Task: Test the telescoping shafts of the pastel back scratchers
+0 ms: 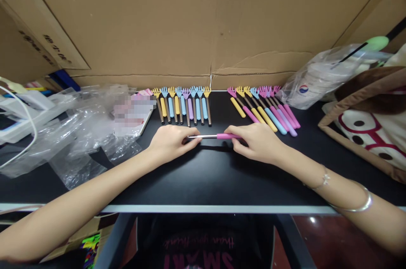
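Note:
Between my two hands a back scratcher lies level above the black table, a metal rod with a pink handle. Thumb and fingers of my left hand pinch its metal end. My right hand is closed on the pink handle. Beyond the left hand is a row of back scratcher parts: claw-headed dark rods alternating with loose yellow, blue and purple handles. Past the right hand several back scratchers with coloured handles lie slanted side by side, with a loose yellow handle at their left.
Crumpled clear plastic bags and a blurred-out flat item cover the left side. At right stand a bagged cup and a brown-trimmed bag. Cardboard walls the back; the table's pale edge runs in front.

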A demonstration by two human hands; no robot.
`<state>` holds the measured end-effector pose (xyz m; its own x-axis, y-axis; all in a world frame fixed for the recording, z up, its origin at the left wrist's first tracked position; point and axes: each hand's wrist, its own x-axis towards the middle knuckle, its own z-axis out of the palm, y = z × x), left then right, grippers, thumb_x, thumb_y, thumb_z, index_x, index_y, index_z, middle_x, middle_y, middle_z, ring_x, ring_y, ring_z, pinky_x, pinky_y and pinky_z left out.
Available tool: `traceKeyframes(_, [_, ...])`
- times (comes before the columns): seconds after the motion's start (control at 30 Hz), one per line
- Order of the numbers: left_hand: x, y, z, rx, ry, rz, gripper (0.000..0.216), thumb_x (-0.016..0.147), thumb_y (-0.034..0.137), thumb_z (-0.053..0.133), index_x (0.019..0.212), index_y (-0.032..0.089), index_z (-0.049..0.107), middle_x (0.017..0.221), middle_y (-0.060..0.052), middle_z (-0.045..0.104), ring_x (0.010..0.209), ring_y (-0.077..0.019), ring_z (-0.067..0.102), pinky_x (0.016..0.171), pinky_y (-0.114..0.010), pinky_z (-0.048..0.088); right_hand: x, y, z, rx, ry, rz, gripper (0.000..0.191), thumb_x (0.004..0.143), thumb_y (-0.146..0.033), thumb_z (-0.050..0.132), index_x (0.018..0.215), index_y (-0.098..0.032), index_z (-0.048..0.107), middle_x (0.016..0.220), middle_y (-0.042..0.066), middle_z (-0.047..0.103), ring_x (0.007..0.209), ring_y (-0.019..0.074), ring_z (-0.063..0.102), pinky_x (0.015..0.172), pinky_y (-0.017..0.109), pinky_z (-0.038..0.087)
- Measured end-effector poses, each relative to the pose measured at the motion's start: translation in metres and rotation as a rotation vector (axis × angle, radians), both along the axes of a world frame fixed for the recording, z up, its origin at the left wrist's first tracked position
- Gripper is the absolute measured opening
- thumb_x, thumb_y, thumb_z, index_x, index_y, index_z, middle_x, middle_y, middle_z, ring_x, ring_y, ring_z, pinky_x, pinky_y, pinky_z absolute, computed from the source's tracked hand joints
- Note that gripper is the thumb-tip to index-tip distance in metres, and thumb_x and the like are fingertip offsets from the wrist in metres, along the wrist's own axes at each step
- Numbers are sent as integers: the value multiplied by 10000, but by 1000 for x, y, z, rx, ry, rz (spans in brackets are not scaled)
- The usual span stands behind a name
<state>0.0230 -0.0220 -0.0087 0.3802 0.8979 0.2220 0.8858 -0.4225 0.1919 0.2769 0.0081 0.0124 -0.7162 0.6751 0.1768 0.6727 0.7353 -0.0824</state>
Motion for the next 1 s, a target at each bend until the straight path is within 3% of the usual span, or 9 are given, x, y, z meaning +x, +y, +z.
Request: traceKeyframes(1.0, [1, -2, 2, -57, 9, -7, 343, 911, 503, 403, 936, 284, 666, 688, 38, 669, 638, -135, 598, 528, -223, 269, -2, -1, 1, -14, -17, -16, 303, 837, -305, 406, 963, -204, 663, 676, 23, 642, 604, 127, 554, 577, 243, 259])
